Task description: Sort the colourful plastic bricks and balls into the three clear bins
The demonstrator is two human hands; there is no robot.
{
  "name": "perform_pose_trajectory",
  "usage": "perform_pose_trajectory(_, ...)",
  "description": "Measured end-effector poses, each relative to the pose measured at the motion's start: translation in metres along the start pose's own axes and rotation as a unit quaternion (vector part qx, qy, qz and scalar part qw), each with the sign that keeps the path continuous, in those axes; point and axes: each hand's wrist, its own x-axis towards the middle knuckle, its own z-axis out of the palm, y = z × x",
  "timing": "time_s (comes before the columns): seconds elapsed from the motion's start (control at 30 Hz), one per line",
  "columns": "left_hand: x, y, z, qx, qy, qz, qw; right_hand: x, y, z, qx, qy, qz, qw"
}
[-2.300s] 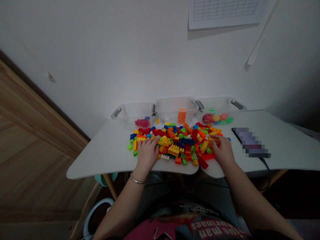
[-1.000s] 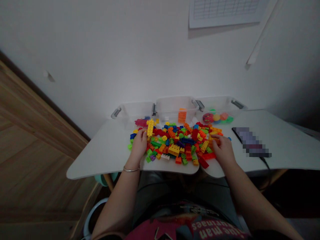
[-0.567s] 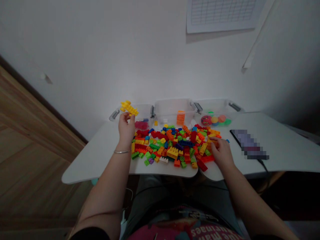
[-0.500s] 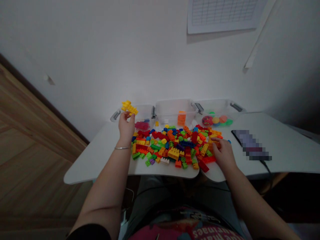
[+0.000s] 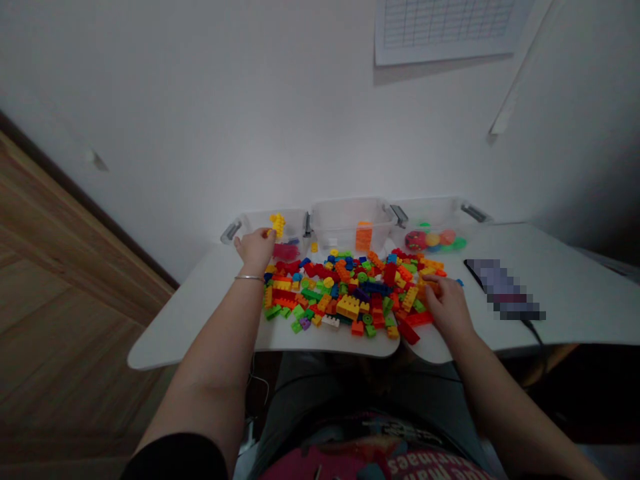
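My left hand (image 5: 257, 248) is closed, its fingertips pinching a knobbly yellow toy brick (image 5: 279, 225) over the left clear bin (image 5: 295, 220). A pink-red piece (image 5: 286, 252) shows inside that bin. At the right end of a heap of toy bricks (image 5: 349, 307), my right hand (image 5: 447, 301) rests low with thumb and fingers curled around an orange toy brick (image 5: 431, 288), partly hidden by the fingers. The heap mixes red, orange, yellow, green and blue bricks.
A middle clear bin (image 5: 337, 217) holds an orange block (image 5: 364, 236). In the right clear bin (image 5: 440, 210) lie round coloured pieces (image 5: 433, 240). A phone (image 5: 505, 290) with a cable lies to the right on the white table (image 5: 180, 327). The wall rises behind the bins.
My left hand has moved slightly right and down, bringing the yellow brick from above the bin's left rim to the left bin's opening. My right hand has stayed in place.
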Motion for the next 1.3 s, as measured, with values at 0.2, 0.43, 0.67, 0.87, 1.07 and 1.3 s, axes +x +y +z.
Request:
perform_pose_trajectory(0.2, 0.000, 0.003, 0.005, 0.081, 0.000, 0.016, 0.997, 0.000, -0.003, -0.002, -0.007, 0.017, -0.009, 1.000)
perform_pose_trajectory(0.43, -0.007, -0.002, 0.011, 0.058, 0.024, 0.064, 0.996, 0.000, -0.003, -0.002, -0.015, 0.013, -0.008, 1.000)
perform_pose_trajectory(0.67, -0.021, -0.012, 0.015, -0.098, 0.099, 0.167, 0.976, 0.000, -0.003, -0.003, -0.015, 0.006, 0.001, 1.000)
perform_pose_trajectory(0.87, -0.070, -0.002, 0.001, -0.063, 0.118, 0.255, 0.958, -0.001, -0.001, -0.001, -0.008, 0.008, -0.001, 1.000)
perform_pose_trajectory(1.07, -0.119, 0.001, 0.002, 0.005, 0.019, 0.275, 0.961, -0.001, 0.000, 0.000, -0.001, 0.012, -0.004, 1.000)
perform_pose_trajectory(1.3, -0.135, -0.004, 0.016, 0.034, -0.053, 0.214, 0.975, 0.000, -0.003, -0.002, -0.002, 0.004, 0.005, 1.000)
